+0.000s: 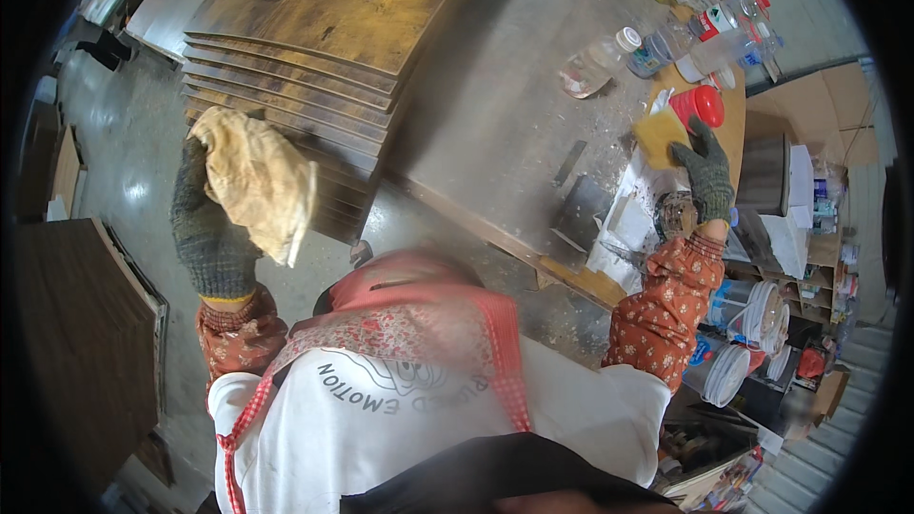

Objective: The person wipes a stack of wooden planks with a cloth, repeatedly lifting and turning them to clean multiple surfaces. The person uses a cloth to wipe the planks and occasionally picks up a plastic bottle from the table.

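My left hand (209, 238), in a dark knitted work glove, is closed on a crumpled cream cloth (255, 176). The cloth hangs in front of the near edge of a stack of brown wood-look boards (324, 0). Over the right side of the grey table (486, 124), my gloved right hand (706, 176) grips a flat yellow sponge (655, 141) by its edge. Just beyond the sponge is a red-lidded container (700, 107), partly covered by sponge and glove. Below that hand sits a round glass-like jar (674, 214) on white paper.
Clear plastic bottles (598, 62) stand and lie at the table's far right. A dark flat block (583, 212) rests near the front edge. Lidded buckets (728, 373) and shelves (824, 276) are at the right. Another dark board stack (81, 324) stands at the left.
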Tool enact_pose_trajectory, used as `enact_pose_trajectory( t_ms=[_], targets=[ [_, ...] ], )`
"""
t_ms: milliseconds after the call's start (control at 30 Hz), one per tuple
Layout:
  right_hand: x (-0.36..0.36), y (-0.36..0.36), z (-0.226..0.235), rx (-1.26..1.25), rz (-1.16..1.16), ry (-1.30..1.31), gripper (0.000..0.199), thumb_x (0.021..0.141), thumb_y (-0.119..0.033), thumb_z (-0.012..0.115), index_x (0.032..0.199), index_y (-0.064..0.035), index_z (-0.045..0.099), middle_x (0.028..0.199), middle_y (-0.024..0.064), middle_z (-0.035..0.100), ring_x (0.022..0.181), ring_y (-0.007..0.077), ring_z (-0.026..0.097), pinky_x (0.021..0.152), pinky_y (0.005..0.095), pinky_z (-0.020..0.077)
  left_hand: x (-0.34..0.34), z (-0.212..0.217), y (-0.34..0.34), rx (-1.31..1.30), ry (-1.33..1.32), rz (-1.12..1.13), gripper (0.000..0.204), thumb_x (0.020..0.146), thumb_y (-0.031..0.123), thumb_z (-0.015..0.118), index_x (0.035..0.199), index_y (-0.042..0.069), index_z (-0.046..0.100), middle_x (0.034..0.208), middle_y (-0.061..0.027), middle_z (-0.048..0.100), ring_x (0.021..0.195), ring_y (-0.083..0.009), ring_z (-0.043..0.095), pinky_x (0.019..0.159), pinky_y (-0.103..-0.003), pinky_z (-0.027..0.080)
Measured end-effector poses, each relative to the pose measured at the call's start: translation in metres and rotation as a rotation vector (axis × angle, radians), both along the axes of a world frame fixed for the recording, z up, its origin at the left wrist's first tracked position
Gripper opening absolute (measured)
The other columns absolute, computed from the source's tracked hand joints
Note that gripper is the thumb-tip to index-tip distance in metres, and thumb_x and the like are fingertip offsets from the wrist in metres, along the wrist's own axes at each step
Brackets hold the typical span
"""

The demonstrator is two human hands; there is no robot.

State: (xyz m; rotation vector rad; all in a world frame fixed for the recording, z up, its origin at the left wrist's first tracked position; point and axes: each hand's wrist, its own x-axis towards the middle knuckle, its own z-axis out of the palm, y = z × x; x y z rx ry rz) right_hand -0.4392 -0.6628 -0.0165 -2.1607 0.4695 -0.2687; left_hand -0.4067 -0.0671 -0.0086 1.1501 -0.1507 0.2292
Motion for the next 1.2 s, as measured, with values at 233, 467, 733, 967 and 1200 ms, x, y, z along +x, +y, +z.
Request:
enact_pose_trajectory(
  t_ms=[233, 467, 733, 967, 1200],
  targets=[
    [0.021, 0.095, 0.015, -0.612, -0.024, 0.105, 0.061, 0.084, -0.025, 0.07, 0.137, -0.0032, 0.051, 0.134, 0.0206, 0.056, 0.125, 0.0361, 0.052, 0.105, 0.042, 0.04, 0.017, 0.001, 0.061, -0.764, 0.335, -0.199, 0.024, 0.094, 0.019, 0.062, 0.112, 0.003, 0.064, 0.113, -0.0126, 0.068, 0.106, -0.0293, 0.064, 0.097, -0.048, 0.051],
    [0.067, 0.229, 0.047, -0.684, 0.538, -0.518, 0.046, 0.088, -0.022, 0.069, 0.128, -0.0031, 0.058, 0.126, 0.0203, 0.061, 0.121, 0.0355, 0.055, 0.103, 0.0418, 0.0418, 0.02, -0.002, 0.08, -0.484, 0.113, 0.279, 0.029, 0.093, 0.017, 0.064, 0.118, 0.004, 0.06, 0.11, -0.0099, 0.066, 0.101, -0.0247, 0.064, 0.09, -0.04, 0.053],
    [0.193, 0.368, 0.06, -1.033, 0.518, -0.421, 0.049, 0.094, -0.036, 0.052, 0.133, -0.0072, 0.055, 0.135, 0.0224, 0.053, 0.128, 0.0388, 0.047, 0.108, 0.0467, 0.0346, 0.101, 0.0, 0.057, 0.364, -0.465, 0.508, 0.055, 0.086, 0.011, 0.072, 0.135, 0.008, 0.047, 0.114, -0.009, 0.06, 0.099, -0.0175, 0.062, 0.083, -0.028, 0.054],
    [0.217, 0.359, 0.031, -1.03, 0.497, -0.153, 0.056, 0.098, -0.044, 0.043, 0.142, -0.0088, 0.045, 0.146, 0.021, 0.042, 0.135, 0.0381, 0.038, 0.113, 0.049, 0.0253, 0.112, -0.024, 0.001, 1.115, -0.937, 0.374, 0.037, 0.082, 0.013, 0.067, 0.118, 0.009, 0.063, 0.102, -0.0124, 0.067, 0.101, -0.0303, 0.064, 0.096, -0.053, 0.047],
    [0.215, 0.36, 0.033, -1.068, 0.532, -0.249, 0.054, 0.098, -0.041, 0.045, 0.141, -0.0094, 0.046, 0.145, 0.0216, 0.042, 0.134, 0.0383, 0.038, 0.112, 0.0512, 0.0259, 0.16, 0.003, 0.074, 1.14, -0.707, 0.603, 0.037, 0.082, 0.009, 0.07, 0.117, 0.004, 0.062, 0.116, -0.0157, 0.063, 0.111, -0.0356, 0.059, 0.098, -0.043, 0.047]
  ],
)
